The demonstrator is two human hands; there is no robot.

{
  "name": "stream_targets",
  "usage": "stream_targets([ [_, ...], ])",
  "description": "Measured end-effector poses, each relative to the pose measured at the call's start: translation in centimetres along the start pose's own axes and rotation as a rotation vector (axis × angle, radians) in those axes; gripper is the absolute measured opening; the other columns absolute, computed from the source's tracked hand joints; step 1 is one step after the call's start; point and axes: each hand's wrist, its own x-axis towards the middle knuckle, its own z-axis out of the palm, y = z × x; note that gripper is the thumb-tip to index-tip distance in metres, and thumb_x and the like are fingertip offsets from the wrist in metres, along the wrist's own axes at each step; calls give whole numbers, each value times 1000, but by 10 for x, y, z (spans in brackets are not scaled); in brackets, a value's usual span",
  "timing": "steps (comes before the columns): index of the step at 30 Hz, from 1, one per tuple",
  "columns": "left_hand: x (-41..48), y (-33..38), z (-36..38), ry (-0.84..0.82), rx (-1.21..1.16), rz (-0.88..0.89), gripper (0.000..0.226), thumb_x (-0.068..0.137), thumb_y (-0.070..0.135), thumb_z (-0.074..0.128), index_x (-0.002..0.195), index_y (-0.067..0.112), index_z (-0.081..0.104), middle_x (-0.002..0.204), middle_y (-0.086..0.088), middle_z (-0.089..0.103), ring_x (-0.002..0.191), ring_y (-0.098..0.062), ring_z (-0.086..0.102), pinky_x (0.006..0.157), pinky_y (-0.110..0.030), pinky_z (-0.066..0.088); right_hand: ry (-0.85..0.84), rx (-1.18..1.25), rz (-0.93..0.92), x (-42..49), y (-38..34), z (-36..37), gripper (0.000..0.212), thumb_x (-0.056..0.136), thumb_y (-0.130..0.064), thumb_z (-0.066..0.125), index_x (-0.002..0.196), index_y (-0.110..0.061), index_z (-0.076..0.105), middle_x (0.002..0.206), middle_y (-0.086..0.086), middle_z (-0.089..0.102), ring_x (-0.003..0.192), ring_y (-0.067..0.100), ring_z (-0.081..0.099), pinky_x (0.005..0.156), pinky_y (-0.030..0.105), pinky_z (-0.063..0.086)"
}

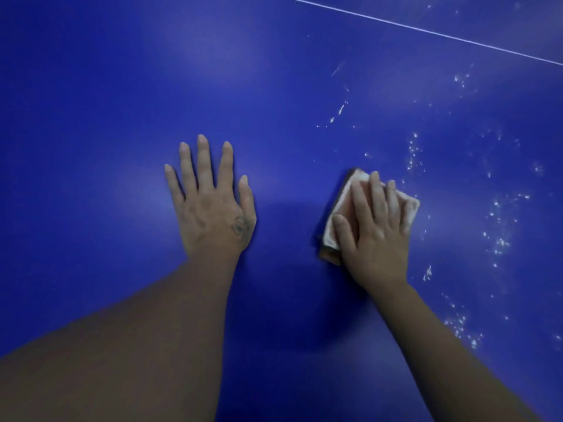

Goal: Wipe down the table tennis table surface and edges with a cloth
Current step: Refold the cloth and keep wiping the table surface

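Our flat right hand (375,236) presses the folded pink cloth (340,208) on the blue table (91,86) to rub it; left of the cloth, our flat left hand (210,210) props us.

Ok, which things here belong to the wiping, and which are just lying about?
Job: folded cloth, pressed by right hand; blue table tennis table; white specks right of the cloth.
Not in use: left hand, flat on the table; white line, far right.
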Motion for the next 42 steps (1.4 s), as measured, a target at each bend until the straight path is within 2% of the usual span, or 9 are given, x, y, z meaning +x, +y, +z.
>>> stream_targets([
  [4,2,0,-1,19,-31,-2,62,114,45,30,173,25,30,183,-9,16,170,-34,7,136,-60,5,53,51,-201,40,-68,16,64,109,-62,38,162,-28,46,177,-1,26,165,25,19,130,63,14],
  [8,3,1,2,71,-66,2,59,113,38,39,169,21,40,180,-12,25,169,-36,14,135,-62,9,107,123,-216,97,-102,25,63,108,-62,43,162,-28,47,176,-2,30,164,25,24,130,61,14],
  [13,4,0,5,106,-98,-6,59,110,35,45,166,19,46,178,-13,29,167,-37,19,136,-60,7,134,99,-227,126,-50,24,63,109,-60,44,162,-27,47,175,-2,32,163,26,26,131,59,13],
  [17,3,0,8,110,-100,-4,59,110,35,44,167,19,45,179,-11,28,168,-35,17,136,-59,7,72,50,-53,116,17,11,64,110,-59,36,166,-28,38,178,-1,22,166,26,16,130,62,12],
  [21,3,-2,11,119,-103,3,58,110,34,44,167,19,45,179,-11,28,168,-34,17,136,-61,9,41,26,20,107,4,9,65,109,-57,36,166,-26,38,179,1,19,166,28,14,130,63,10],
  [28,3,-6,18,167,-127,21,56,109,33,47,163,18,51,177,-13,33,167,-36,22,133,-66,16,104,107,-273,154,-109,27,62,108,-61,42,159,-28,51,175,0,31,164,26,23,129,62,16],
  [32,4,-4,17,184,-134,14,57,107,31,51,162,17,53,175,-14,36,166,-38,26,133,-66,17,90,92,-356,195,-115,29,63,108,-64,38,160,-31,50,175,-3,30,164,24,24,130,59,13],
  [39,4,-3,13,123,-128,8,58,109,33,47,165,19,49,178,-11,32,168,-34,19,135,-62,13,62,8,28,198,-2,14,65,108,-60,35,165,-28,41,178,0,25,165,28,19,131,59,10],
  [42,4,-3,13,116,-129,1,58,108,33,48,164,19,50,177,-11,32,168,-35,20,135,-62,12,34,-14,104,185,-8,10,65,109,-58,31,166,-26,37,179,4,21,165,31,16,130,63,9],
])
